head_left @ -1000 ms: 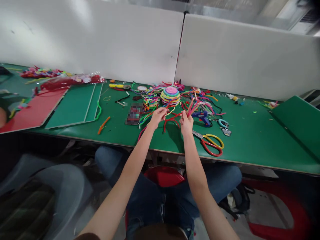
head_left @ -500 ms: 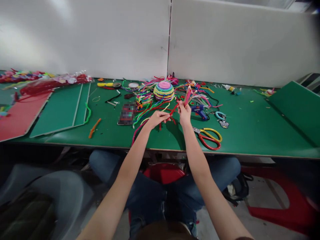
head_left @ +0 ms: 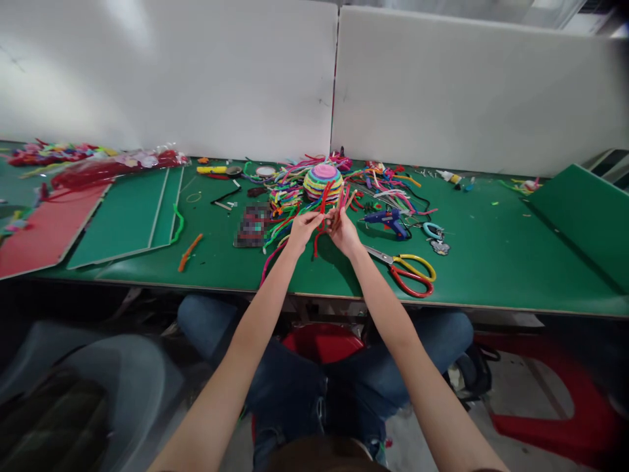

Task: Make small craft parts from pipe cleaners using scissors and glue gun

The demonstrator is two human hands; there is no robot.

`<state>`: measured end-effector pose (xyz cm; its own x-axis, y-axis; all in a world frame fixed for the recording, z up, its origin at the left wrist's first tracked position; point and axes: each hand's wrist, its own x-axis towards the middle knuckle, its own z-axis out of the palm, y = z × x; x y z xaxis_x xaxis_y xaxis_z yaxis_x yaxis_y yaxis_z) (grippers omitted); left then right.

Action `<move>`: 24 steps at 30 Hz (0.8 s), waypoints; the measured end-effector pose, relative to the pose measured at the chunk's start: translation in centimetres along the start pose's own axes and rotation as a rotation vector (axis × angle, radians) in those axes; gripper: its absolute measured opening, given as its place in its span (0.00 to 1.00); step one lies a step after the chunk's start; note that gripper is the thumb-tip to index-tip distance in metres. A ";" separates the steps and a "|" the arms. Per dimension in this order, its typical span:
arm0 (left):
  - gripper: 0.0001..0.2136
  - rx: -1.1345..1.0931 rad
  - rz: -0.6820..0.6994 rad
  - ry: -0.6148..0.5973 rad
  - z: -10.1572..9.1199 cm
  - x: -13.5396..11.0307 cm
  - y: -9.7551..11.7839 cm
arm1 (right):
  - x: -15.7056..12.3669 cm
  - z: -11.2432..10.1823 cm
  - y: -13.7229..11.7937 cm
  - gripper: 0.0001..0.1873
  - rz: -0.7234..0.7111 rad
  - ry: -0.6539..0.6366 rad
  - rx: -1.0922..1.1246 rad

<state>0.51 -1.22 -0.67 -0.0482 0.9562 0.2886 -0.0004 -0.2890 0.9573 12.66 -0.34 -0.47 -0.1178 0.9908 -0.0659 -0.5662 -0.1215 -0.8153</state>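
My left hand (head_left: 305, 229) pinches a fuzzy red pipe cleaner (head_left: 325, 194), which stands up above the fingertips. Close against it, my right hand (head_left: 344, 232) is closed round a small bundle of pink and tan pipe cleaners (head_left: 346, 197). The hands nearly touch over the table, and the fingers partly hide where the stems meet. Just beyond them sits a round, striped rainbow dome (head_left: 324, 172) with a pink top. Loose colourful pipe cleaners (head_left: 285, 196) spread around it.
Right of my hands lie a blue glue gun (head_left: 388, 221), scissors (head_left: 410, 272) with red and yellow handles, and small pliers (head_left: 433, 230). A phone-like object (head_left: 253, 225), blurred out, lies at left. Green boards (head_left: 120, 223) lean near the left; a white partition (head_left: 196, 78) stands behind.
My right hand has moved left and lower with the pink bundle, meeting my left hand. The red pipe cleaner now points upward instead of stretching between the hands.
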 end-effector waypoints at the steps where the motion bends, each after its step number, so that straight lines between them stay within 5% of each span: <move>1: 0.09 0.010 0.008 -0.014 0.1 -0.1 0.1 | 0.0 0.2 0.1 0.20 0.022 -0.007 0.006; 6: 0.07 0.088 0.077 -0.056 0.6 -0.4 -0.1 | -0.1 0.5 0.5 0.21 0.077 -0.010 0.022; 15: 0.07 0.266 0.204 0.103 1.0 -0.4 -0.8 | -0.6 1.4 1.0 0.17 0.117 -0.046 0.123; 24: 0.14 0.883 0.468 0.095 2.1 -1.2 -1.4 | -0.9 1.5 0.6 0.17 0.118 -0.017 0.055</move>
<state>2.65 -1.91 -2.33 0.0669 0.7361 0.6736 0.7785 -0.4608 0.4262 11.16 -1.40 -0.07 -0.1998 0.9685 -0.1489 -0.5912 -0.2403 -0.7699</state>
